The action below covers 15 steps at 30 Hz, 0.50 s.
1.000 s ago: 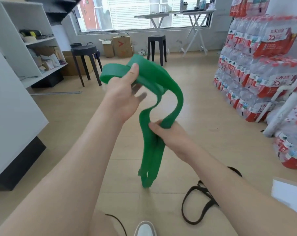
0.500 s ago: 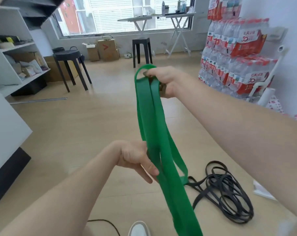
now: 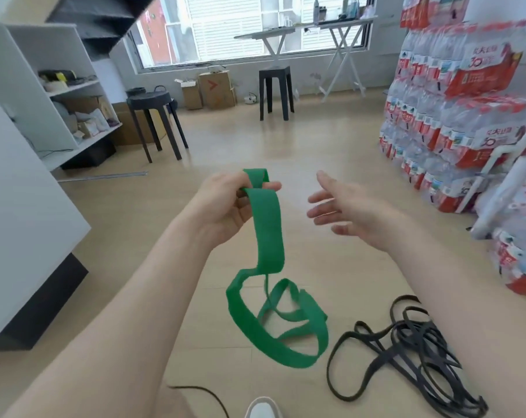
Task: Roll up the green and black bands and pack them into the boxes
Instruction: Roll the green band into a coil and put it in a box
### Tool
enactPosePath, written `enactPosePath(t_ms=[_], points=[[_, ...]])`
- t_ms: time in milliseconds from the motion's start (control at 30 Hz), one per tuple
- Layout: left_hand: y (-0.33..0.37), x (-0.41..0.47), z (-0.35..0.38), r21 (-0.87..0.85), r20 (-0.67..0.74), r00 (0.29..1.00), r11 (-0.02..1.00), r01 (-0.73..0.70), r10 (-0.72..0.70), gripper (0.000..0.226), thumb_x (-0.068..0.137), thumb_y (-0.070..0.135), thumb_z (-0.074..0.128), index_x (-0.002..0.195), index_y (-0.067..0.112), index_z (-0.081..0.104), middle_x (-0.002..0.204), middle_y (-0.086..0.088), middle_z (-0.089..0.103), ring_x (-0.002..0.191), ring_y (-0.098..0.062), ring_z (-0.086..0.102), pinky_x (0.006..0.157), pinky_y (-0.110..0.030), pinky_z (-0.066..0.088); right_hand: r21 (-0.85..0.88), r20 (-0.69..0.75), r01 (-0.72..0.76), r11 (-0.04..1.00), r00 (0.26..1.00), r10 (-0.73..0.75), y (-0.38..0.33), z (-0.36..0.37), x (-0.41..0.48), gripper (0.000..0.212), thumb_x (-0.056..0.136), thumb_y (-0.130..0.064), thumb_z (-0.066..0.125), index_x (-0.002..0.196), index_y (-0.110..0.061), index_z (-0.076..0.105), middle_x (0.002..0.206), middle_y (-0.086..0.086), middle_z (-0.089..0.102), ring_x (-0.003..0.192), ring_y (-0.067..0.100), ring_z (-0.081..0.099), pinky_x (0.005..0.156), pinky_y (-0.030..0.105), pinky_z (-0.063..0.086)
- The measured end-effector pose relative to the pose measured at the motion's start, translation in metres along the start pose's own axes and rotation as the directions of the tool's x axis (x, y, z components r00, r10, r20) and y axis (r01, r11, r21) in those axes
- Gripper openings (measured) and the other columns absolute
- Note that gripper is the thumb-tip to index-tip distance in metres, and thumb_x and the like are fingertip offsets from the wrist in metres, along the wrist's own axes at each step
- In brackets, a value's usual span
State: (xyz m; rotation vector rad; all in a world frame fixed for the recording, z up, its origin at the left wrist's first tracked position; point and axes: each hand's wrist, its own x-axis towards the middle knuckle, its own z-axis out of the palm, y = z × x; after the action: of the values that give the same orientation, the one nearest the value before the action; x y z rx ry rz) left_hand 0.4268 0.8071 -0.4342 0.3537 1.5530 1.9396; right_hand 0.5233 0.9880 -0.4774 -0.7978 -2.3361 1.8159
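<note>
A wide green band [image 3: 268, 233] hangs from my left hand [image 3: 225, 206], which pinches its folded top end between thumb and fingers. The band's lower part falls in loose loops just above the wooden floor. My right hand [image 3: 343, 206] is a little to the right of the band, fingers spread, holding nothing. A tangle of thin black bands [image 3: 412, 354] lies on the floor at the lower right, partly behind my right forearm. No packing box shows near my hands.
Stacked packs of bottled water [image 3: 460, 101] line the right wall. A white shelf unit [image 3: 41, 95] stands at the left, with two dark stools [image 3: 156, 116] and cardboard boxes [image 3: 216, 89] further back. My shoe tip [image 3: 263, 408] shows at the bottom edge.
My right hand has let go of the green band and dropped to the right. My left hand has moved up to the band's top end, and the lower part has fallen into loose loops.
</note>
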Motion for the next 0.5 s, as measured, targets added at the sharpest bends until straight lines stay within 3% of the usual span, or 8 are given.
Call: enactPosePath(t_ms=[67,133,267,367,400,433,467,500], points=[[-0.002,0.004,0.002,-0.039,-0.034,0.999,0.999,-0.025,0.024,0.018,0.091,-0.001,0.035,0.101,-0.003,0.049,0.1,-0.018,0.072,0.07,-0.019,0.05,0.067,-0.028,0.042,0.334,0.361,-0.08,0.939,0.931,-0.048,0.019,0.016,-0.024,0.076,0.081,-0.075,0.035,0.124,-0.017,0.061,0.117,0.002,0.07,0.11,0.018,0.063,0.082,0.035,0.045],[-0.004,0.007,0.003,-0.047,-0.065,0.997,0.998,-0.046,0.043,0.016,0.092,-0.002,0.034,0.1,-0.003,0.047,0.102,-0.018,0.072,0.064,-0.018,0.047,0.067,-0.03,0.041,0.41,0.463,-0.035,0.912,0.869,-0.175,0.033,0.03,-0.037,0.065,0.083,-0.067,0.044,0.126,-0.021,0.061,0.123,-0.004,0.066,0.114,0.013,0.059,0.083,0.032,0.043],[-0.007,0.014,0.001,-0.203,-0.164,0.984,0.974,-0.104,0.071,0.014,0.095,-0.002,0.036,0.101,-0.002,0.048,0.105,-0.02,0.07,0.055,-0.014,0.055,0.057,-0.023,0.045,0.33,0.31,0.14,0.933,0.918,-0.248,0.024,0.036,-0.034,0.025,0.087,-0.018,0.067,0.111,-0.017,0.071,0.107,0.0,0.069,0.081,0.006,0.053,0.063,0.023,0.031],[-0.005,0.016,-0.004,-0.251,-0.241,0.97,0.964,-0.084,0.022,0.013,0.097,0.004,0.044,0.099,-0.004,0.054,0.103,-0.022,0.069,0.065,-0.019,0.067,0.055,-0.022,0.055,0.178,0.209,0.245,0.953,0.937,-0.28,-0.002,0.025,-0.037,0.014,0.088,-0.008,0.065,0.098,-0.013,0.073,0.093,0.002,0.069,0.071,0.007,0.05,0.061,0.021,0.034],[-0.006,0.015,-0.009,-0.12,-0.274,0.962,0.992,-0.03,-0.004,0.017,0.097,0.011,0.048,0.096,-0.003,0.057,0.097,-0.02,0.071,0.066,-0.021,0.069,0.056,-0.024,0.057,0.151,0.194,0.268,0.951,0.936,-0.294,-0.011,0.019,-0.038,0.013,0.089,-0.007,0.064,0.093,-0.015,0.073,0.089,0.001,0.069,0.071,0.008,0.052,0.062,0.019,0.038],[-0.008,0.014,-0.015,0.172,-0.294,0.956,0.983,0.069,-0.016,0.025,0.098,0.022,0.049,0.094,-0.001,0.06,0.09,-0.017,0.072,0.063,-0.022,0.07,0.056,-0.025,0.058,0.145,0.175,0.281,0.948,0.936,-0.305,-0.019,0.012,-0.039,0.013,0.089,-0.007,0.064,0.09,-0.017,0.072,0.086,-0.001,0.069,0.072,0.008,0.055,0.062,0.017,0.043],[-0.012,0.012,-0.023,0.545,-0.284,0.959,0.819,0.179,-0.021,0.035,0.098,0.033,0.048,0.091,0.002,0.063,0.084,-0.013,0.073,0.061,-0.021,0.069,0.056,-0.026,0.057,0.152,0.152,0.286,0.946,0.939,-0.308,-0.025,0.006,-0.04,0.014,0.09,-0.007,0.063,0.088,-0.018,0.071,0.085,-0.001,0.07,0.073,0.007,0.059,0.065,0.017,0.047],[-0.014,0.011,-0.03,0.81,-0.271,0.963,0.541,0.225,0.005,0.043,0.097,0.042,0.046,0.087,0.005,0.066,0.079,-0.01,0.073,0.06,-0.02,0.068,0.059,-0.027,0.056,0.166,0.118,0.286,0.944,0.944,-0.307,-0.028,0.001,-0.04,0.013,0.09,-0.007,0.063,0.089,-0.016,0.071,0.086,0.0,0.071,0.076,0.008,0.063,0.069,0.019,0.051]])
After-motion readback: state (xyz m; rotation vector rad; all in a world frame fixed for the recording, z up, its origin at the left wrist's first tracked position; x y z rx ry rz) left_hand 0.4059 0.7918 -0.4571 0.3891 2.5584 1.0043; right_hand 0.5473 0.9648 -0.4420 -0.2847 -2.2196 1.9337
